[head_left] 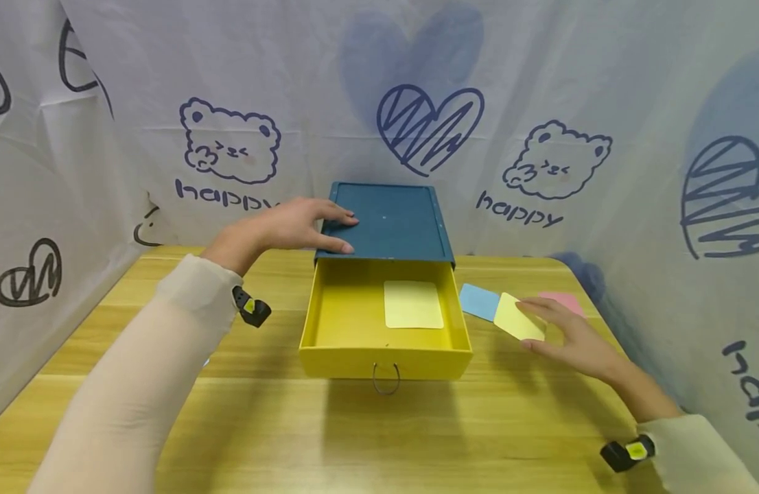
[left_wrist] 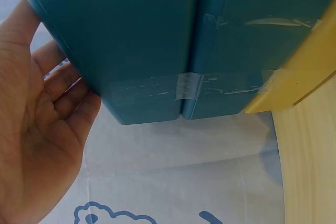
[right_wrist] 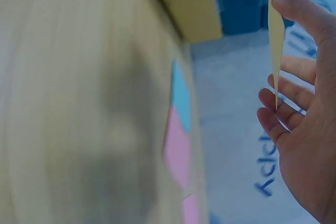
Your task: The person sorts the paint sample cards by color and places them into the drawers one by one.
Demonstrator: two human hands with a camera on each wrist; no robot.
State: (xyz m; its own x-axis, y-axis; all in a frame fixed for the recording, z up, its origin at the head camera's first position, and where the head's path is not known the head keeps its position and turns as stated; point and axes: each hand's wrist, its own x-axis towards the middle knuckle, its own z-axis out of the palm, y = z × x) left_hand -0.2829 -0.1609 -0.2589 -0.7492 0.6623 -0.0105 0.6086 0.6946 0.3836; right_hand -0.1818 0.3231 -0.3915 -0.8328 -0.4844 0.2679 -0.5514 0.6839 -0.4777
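Note:
My right hand (head_left: pixel 577 337) pinches a pale yellow card (head_left: pixel 510 320) between thumb and fingers, to the right of the box. In the right wrist view this yellow card (right_wrist: pixel 276 40) shows nearly edge-on, raised off the table. My left hand (head_left: pixel 299 225) rests on the left edge of the blue box (head_left: pixel 388 218), thumb and index finger lying on its top. The left wrist view has its fingers (left_wrist: pixel 63 85) along the box's edge. A yellow drawer (head_left: pixel 386 362) is pulled out at the box's front, with another pale yellow card (head_left: pixel 412 304) lying inside at the right.
On the table (head_left: pixel 262 432), right of the drawer, lie a blue card (head_left: pixel 478 302) and a pink card (head_left: pixel 565 300); the right wrist view shows a second pink card (right_wrist: pixel 177 148). A wire handle (head_left: pixel 386 390) hangs on the drawer front. Printed white sheeting (head_left: pixel 330 158) stands behind.

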